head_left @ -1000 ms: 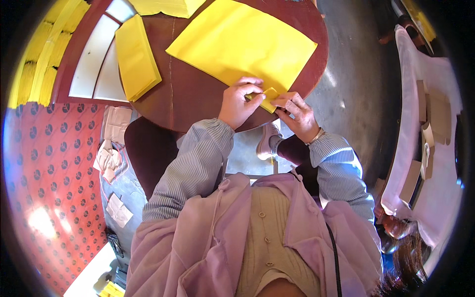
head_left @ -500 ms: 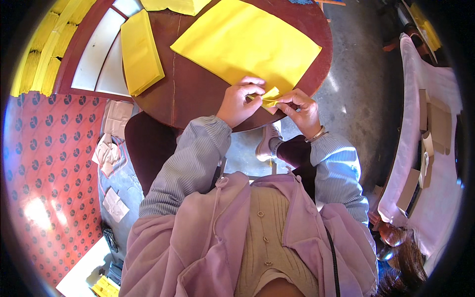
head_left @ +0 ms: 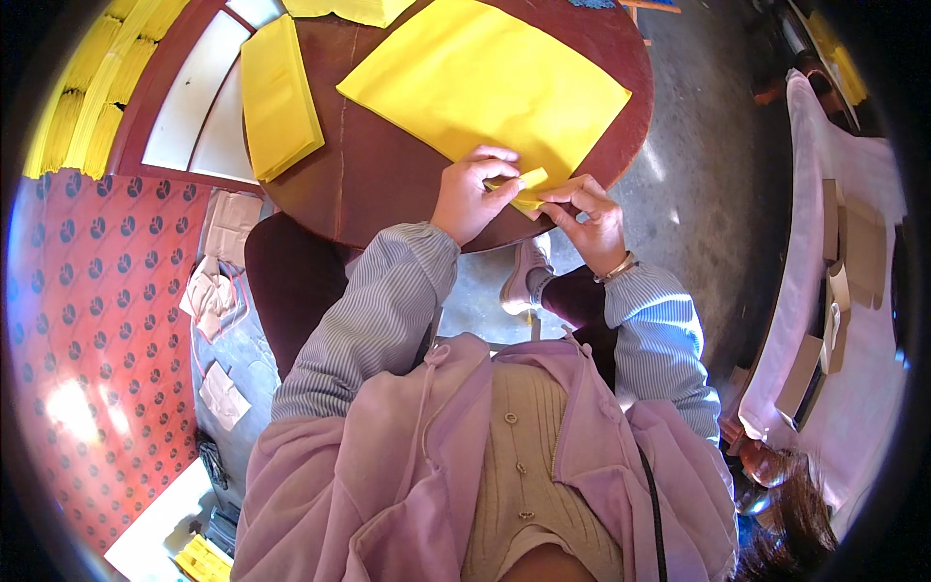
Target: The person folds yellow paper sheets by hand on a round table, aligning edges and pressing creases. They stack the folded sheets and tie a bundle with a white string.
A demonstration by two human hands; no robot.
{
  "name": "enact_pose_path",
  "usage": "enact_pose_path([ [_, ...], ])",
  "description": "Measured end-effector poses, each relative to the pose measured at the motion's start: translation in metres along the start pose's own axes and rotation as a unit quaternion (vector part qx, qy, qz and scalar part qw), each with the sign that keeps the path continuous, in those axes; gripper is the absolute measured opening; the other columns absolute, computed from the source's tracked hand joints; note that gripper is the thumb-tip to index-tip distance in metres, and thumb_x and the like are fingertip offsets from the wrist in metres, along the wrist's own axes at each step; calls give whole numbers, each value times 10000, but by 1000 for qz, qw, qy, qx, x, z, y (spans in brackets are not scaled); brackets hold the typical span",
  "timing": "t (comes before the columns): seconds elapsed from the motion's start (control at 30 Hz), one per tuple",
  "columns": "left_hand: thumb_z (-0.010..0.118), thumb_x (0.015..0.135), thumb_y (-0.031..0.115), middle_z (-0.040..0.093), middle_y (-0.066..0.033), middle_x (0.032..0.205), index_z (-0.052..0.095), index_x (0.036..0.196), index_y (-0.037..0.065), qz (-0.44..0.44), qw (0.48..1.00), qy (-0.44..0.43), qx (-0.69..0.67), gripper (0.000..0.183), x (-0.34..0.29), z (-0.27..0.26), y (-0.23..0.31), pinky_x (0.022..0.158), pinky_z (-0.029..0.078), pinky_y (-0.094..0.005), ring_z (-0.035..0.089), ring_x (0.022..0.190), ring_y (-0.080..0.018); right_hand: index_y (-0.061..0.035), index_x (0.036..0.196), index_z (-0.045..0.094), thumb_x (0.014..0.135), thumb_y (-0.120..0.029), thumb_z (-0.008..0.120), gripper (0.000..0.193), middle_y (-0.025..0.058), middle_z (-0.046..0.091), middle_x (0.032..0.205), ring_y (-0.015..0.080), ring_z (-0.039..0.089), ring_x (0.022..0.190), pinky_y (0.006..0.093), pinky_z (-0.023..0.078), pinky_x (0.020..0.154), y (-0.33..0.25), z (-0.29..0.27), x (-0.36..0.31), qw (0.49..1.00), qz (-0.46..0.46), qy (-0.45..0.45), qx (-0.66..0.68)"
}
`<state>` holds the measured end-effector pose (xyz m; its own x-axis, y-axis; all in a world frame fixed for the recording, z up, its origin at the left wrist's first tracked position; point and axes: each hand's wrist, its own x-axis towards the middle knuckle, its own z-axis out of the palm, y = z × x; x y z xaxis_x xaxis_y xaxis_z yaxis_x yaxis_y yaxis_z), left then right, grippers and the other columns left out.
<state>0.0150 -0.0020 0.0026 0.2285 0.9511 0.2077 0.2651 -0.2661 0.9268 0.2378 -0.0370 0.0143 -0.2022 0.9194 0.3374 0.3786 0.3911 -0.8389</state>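
A small folded piece of yellow paper is pinched between my two hands at the near edge of the round brown table. My left hand closes on its left side, thumb and forefinger together. On its right side, the thumb and fingers of my right hand grip the lower fold. Just beyond my fingers a large yellow paper sheet lies flat on the table, partly under my hands. Where the small piece ends and the sheet begins is hard to make out.
To the left on the table lies a stack of folded yellow paper, with more yellow paper at the far edge. Yellow bundles are piled at far left. A cloth-covered table holding open cardboard boxes stands at right.
The small folded yellow piece has been turned and flattened slightly between my fingers. My hands stay almost in place, still gripping it.
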Motion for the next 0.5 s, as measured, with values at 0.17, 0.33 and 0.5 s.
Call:
enact_pose_path([
  [0.17,745,916,54,714,-131,1225,758,1007,-12,26,999,-23,8,113,1,-4,-4,865,592,-311,723,1055,-213,2,1011,768,876,-17,816,144,55,686,928,123,686,792,257,550,696,5,-1,2,1000,17,-8,-13],
  [0.33,708,864,16,699,-137,1278,726,1051,-11,78,995,-58,9,189,1,-13,-6,886,584,-332,705,1122,-241,-10,950,775,871,-48,831,104,44,694,880,107,703,732,251,552,639,9,3,2,997,68,8,43],
  [0.5,714,823,21,692,-147,1297,710,1046,-12,58,995,-76,-1,226,0,-16,-2,931,563,-356,689,1168,-271,-5,937,771,869,-45,833,100,36,682,859,98,693,722,241,545,640,9,2,3,998,50,11,18],
])
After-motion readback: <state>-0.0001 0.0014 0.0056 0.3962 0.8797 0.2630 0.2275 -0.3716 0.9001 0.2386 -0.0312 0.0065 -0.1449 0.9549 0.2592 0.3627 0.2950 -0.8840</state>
